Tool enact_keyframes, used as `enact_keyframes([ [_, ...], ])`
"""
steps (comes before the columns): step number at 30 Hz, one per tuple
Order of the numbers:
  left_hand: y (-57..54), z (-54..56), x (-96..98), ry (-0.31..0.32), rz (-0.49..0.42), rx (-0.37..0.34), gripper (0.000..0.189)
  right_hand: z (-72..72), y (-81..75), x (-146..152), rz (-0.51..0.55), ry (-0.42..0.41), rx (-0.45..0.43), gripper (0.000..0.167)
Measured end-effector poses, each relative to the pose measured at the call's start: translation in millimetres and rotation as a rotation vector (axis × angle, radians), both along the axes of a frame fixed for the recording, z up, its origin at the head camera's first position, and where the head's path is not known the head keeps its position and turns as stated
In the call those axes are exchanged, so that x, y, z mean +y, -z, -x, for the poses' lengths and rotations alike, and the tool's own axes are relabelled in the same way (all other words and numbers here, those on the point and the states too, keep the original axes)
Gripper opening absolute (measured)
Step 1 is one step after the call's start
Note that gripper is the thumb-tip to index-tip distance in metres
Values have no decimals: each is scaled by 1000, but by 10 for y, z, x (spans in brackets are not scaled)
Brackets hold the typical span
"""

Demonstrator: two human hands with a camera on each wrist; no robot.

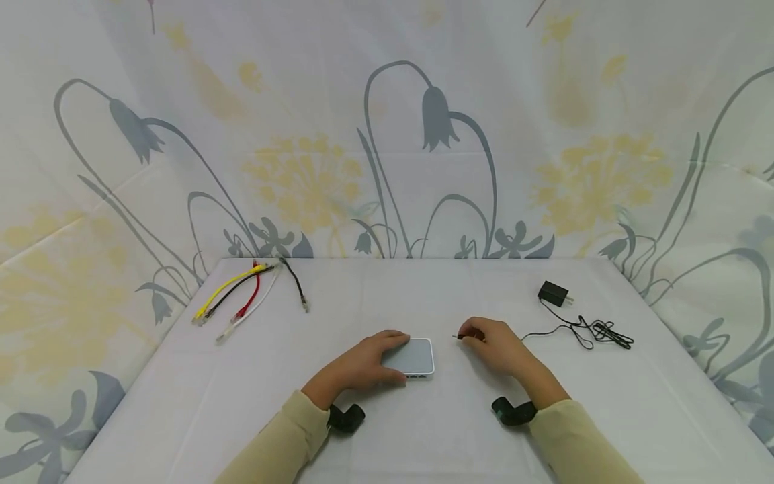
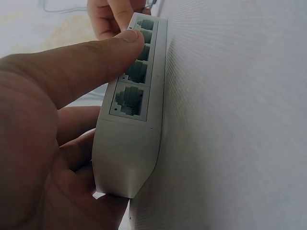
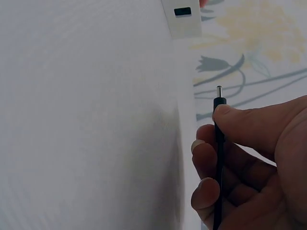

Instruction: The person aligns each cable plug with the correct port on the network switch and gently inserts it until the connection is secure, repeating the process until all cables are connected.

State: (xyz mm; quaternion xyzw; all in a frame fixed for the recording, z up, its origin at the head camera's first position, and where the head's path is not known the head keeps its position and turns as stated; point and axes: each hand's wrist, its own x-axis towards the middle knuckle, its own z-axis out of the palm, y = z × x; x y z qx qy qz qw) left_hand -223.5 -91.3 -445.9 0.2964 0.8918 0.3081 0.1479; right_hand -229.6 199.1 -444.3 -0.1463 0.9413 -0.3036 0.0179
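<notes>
My left hand (image 1: 363,363) grips a small white network switch (image 1: 417,357) with a grey top, which rests on the table. In the left wrist view, the thumb lies across a row of several Ethernet ports (image 2: 128,100) on its side. To the right of the switch, my right hand (image 1: 494,344) pinches a black barrel plug (image 3: 219,101) between thumb and fingers. Its bare metal tip points toward the switch, with a gap between them. A dark rectangular socket (image 3: 183,11) shows on the switch's near face in the right wrist view.
A black power adapter (image 1: 553,293) lies at the back right, its thin black cord (image 1: 605,332) partly bundled and leading to the right hand. Several short network cables, among them a yellow one (image 1: 224,289) and a red one (image 1: 249,301), lie at the back left.
</notes>
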Motion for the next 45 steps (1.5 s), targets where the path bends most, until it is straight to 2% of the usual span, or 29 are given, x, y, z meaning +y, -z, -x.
enact_keyframes([
  [12, -32, 19, 13, -8, 15, -6, 77, -46, 36, -151, 67, -17, -30, 7],
  [23, 7, -10, 20, -24, 3, -25, 76, -105, 94, -236, 129, 34, -104, 8],
  [32, 57, -69, 12, -39, -5, -35, 77, -165, 147, -259, 124, -22, -96, 8],
  [45, 1, -36, 21, -26, -5, -2, 76, -133, 97, -281, 103, -46, -55, 9],
])
